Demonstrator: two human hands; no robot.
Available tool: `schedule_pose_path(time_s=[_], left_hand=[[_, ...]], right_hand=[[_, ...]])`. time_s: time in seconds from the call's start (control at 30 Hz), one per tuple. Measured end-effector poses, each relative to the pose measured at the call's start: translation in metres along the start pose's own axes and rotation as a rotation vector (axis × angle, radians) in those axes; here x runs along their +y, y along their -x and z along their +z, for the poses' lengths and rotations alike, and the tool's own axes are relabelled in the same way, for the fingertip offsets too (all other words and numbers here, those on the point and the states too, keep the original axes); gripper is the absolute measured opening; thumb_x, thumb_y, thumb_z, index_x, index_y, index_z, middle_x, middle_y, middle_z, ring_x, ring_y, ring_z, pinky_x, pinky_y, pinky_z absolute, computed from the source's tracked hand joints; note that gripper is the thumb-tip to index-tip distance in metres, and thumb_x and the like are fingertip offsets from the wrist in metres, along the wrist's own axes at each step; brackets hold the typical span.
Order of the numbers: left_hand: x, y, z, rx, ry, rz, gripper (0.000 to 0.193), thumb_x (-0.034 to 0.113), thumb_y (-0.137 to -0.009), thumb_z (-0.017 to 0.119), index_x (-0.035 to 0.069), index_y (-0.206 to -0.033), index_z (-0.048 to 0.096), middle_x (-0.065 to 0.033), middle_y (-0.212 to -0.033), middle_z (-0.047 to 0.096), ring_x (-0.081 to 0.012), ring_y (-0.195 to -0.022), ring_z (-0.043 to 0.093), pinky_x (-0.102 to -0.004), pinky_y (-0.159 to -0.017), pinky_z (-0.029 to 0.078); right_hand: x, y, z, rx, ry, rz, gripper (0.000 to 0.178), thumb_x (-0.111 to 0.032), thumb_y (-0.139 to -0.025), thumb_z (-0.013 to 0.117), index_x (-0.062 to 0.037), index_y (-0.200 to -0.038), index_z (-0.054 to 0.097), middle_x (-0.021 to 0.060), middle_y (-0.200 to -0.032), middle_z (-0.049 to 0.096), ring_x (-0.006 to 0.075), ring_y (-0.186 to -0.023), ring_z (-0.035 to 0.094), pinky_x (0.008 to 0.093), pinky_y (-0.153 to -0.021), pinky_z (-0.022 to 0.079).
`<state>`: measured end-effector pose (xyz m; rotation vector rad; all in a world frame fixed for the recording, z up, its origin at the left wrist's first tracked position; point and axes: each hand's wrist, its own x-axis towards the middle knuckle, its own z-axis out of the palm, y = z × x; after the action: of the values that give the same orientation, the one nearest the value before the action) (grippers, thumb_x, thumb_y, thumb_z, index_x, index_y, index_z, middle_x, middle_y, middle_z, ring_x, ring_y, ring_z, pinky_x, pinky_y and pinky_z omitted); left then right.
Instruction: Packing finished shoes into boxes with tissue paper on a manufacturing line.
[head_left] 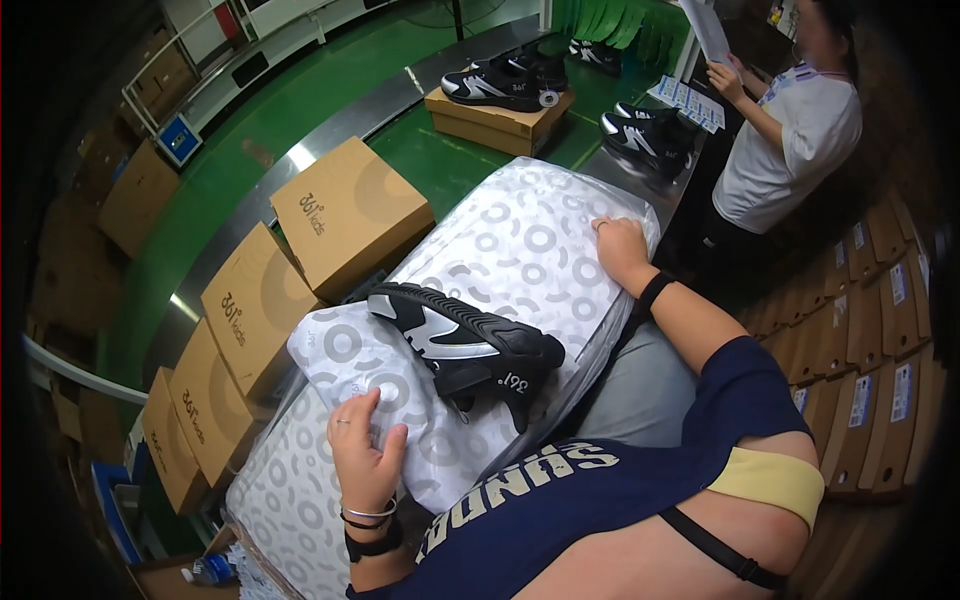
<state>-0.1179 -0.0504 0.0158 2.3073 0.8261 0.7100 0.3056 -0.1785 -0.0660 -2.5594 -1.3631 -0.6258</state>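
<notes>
A black sneaker (465,345) with silver-grey panels lies on its side on a loose sheet of patterned wrapping paper (345,340). That sheet rests across a thick, plastic-covered stack of the same white paper with grey rings (520,210). My left hand (365,450) is over the sheet's near left edge, below the shoe's toe end, fingers apart and holding nothing. At the far right corner of the stack, my right hand (622,248) has its fingers curled against the top paper, seemingly pinching it. The fingertips are partly hidden.
Several brown shoe boxes (350,215) line the left side by a metal-edged green conveyor (400,95). Beyond stand sneakers on a box (500,125), with another pair (645,140) to the right. A co-worker (790,120) holds papers. Stacked cartons (870,310) fill the right.
</notes>
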Motion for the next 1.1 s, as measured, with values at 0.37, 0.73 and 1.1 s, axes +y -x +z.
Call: schedule_pose_path(time_s=[0.37, 0.73, 1.1], left_hand=[[0.002, 0.001, 0.009, 0.043, -0.092, 0.087, 0.046, 0.020, -0.069, 0.062, 0.001, -0.111, 0.054, -0.0134, -0.101, 0.052, -0.0304, -0.095, 0.045, -0.0386, -0.087, 0.032], [0.021, 0.006, -0.008, 0.099, 0.233, -0.028, 0.042, 0.013, -0.071, 0.062, -0.001, -0.109, 0.053, -0.0132, -0.104, 0.056, -0.0252, -0.098, 0.051, -0.0355, -0.090, 0.036], [0.047, -0.025, -0.012, 0.103, 1.171, -0.449, 0.083, 0.057, -0.081, 0.047, 0.004, -0.136, 0.015, -0.0178, -0.125, 0.040, -0.0268, -0.109, 0.047, -0.0366, -0.089, 0.040]], right_hand=[[-0.011, -0.004, -0.009, -0.130, 0.156, 0.048, 0.017, -0.008, -0.075, 0.045, -0.0089, -0.083, 0.060, 0.0066, -0.073, 0.062, 0.0216, -0.070, 0.059, 0.0356, -0.069, 0.038], [-0.024, -0.025, -0.057, 0.217, -0.141, -0.064, 0.013, -0.004, -0.067, 0.055, -0.0070, -0.078, 0.062, 0.0084, -0.066, 0.060, 0.0245, -0.065, 0.057, 0.0356, -0.061, 0.042], [-0.175, 0.049, -0.185, 0.414, -0.667, -1.515, 0.020, -0.017, -0.070, 0.047, -0.0012, -0.079, 0.056, 0.0072, -0.073, 0.055, 0.0217, -0.078, 0.054, 0.0462, -0.098, 0.032]])
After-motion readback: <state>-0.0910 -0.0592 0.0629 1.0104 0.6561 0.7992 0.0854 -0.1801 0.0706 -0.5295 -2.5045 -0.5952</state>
